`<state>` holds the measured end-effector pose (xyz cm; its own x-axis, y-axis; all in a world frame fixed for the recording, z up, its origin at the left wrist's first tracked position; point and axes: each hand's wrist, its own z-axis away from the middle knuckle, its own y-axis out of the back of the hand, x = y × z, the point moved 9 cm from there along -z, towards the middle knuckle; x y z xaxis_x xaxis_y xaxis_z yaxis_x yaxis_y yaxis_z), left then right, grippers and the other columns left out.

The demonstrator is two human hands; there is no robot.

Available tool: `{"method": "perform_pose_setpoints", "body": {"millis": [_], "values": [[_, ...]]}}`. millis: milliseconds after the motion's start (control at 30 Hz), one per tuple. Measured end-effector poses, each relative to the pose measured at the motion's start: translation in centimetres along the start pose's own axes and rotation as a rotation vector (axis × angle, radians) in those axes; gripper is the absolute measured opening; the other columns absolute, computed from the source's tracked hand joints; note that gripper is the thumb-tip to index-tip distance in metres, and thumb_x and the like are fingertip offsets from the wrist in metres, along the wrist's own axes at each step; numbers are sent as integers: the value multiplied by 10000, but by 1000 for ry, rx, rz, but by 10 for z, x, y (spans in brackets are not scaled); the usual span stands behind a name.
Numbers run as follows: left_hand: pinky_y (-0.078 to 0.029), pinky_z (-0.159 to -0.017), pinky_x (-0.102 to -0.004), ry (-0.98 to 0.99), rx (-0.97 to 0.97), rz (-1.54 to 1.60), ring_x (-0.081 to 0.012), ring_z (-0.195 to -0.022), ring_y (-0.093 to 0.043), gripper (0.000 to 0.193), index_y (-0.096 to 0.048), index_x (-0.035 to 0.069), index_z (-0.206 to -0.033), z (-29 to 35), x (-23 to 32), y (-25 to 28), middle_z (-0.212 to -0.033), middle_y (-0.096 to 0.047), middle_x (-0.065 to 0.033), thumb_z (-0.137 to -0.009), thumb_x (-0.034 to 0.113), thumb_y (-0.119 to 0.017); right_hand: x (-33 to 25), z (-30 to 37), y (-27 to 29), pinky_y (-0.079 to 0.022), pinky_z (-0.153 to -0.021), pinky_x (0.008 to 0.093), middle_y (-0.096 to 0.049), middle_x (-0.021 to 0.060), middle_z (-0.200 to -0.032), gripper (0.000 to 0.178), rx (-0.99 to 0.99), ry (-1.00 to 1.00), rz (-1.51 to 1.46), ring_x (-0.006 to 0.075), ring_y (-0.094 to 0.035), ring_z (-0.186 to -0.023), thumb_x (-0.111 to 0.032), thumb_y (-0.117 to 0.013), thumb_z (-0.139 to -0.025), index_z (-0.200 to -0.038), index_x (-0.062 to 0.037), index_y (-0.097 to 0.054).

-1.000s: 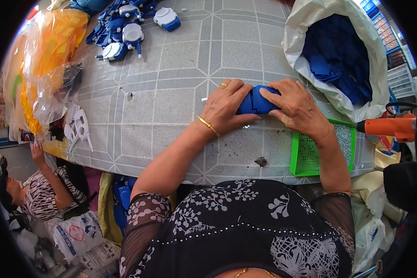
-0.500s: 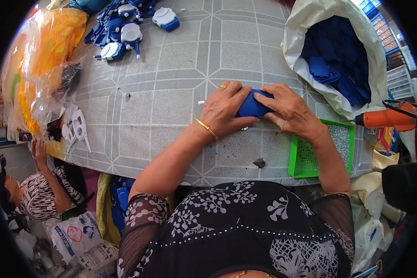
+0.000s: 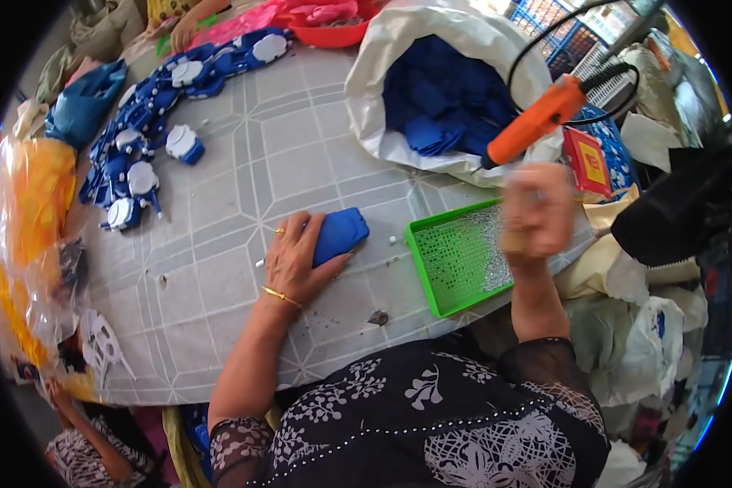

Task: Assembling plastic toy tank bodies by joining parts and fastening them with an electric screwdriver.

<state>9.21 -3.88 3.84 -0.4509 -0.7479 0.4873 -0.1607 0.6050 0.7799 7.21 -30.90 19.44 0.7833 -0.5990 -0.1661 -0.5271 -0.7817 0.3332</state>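
My left hand (image 3: 294, 256) is wrapped round a blue plastic casing (image 3: 340, 234), thumb along its near side, pressing it to the table. A small white part (image 3: 260, 263) pokes out by the fingers. My right hand (image 3: 538, 210) is raised over the right end of a green tray (image 3: 439, 302), smeared by motion, its fingers unclear. Small silvery screws (image 3: 486, 244) lie in that tray. Just above the right hand hangs an orange electric screwdriver (image 3: 537, 120), its tip pointing down and left; whether the hand touches it I cannot tell.
A white sack (image 3: 370, 102) of blue plastic parts stands beyond the tray. Several blue-and-white assembled pieces (image 3: 142, 177) cluster at far left, near an orange plastic bag (image 3: 45, 211). A small dark bit (image 3: 377, 317) lies near the front edge. Other people's hands (image 3: 185, 32) show at the table's edges.
My right hand has let go of the blue casing and moved right, up toward the screwdriver. My left hand keeps the casing. The whole view has swung to the right.
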Motion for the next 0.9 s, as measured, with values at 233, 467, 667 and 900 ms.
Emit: {"method": "perform_pose_setpoints", "body": {"millis": [233, 467, 667, 900], "values": [[-486, -952, -482, 3, 7, -15, -399, -1130, -566, 681, -593, 38, -1310, -4, 0, -5, -1232, -590, -164, -731, 305, -832, 114, 13, 13, -475, -941, 331, -638, 80, -1215, 578, 207, -605, -269, 178, -615, -1103, -240, -808, -891, -1336, -2, -525], [-487, -959, -476, 22, -31, -18, -387, -1143, -568, 702, -595, 53, -1318, -3, -6, -11, -1247, -580, -150, -728, 342, -841, 126, 26, -25, -514, -714, 278, -656, 60, -1014, 373, 91, -799, -673, 139, -643, -756, -179, -779, -910, -1184, -33, -571], [-492, -944, -474, 17, -35, -37, -384, -1127, -573, 704, -598, 60, -1314, -2, -6, -9, -1244, -583, -147, -719, 340, -848, 102, 54, -34, -493, -614, 288, -585, 27, -783, 230, 93, -912, -805, 124, -589, -626, -80, -765, -843, -943, -55, -559], [-496, -938, -473, 14, -39, -27, -386, -1113, -579, 714, -606, 59, -1310, -4, -7, -9, -1239, -591, -154, -700, 330, -861, 93, 69, -57, -493, -578, 286, -569, 27, -736, 237, 99, -964, -895, 127, -577, -571, -60, -763, -830, -876, -71, -531]]}}
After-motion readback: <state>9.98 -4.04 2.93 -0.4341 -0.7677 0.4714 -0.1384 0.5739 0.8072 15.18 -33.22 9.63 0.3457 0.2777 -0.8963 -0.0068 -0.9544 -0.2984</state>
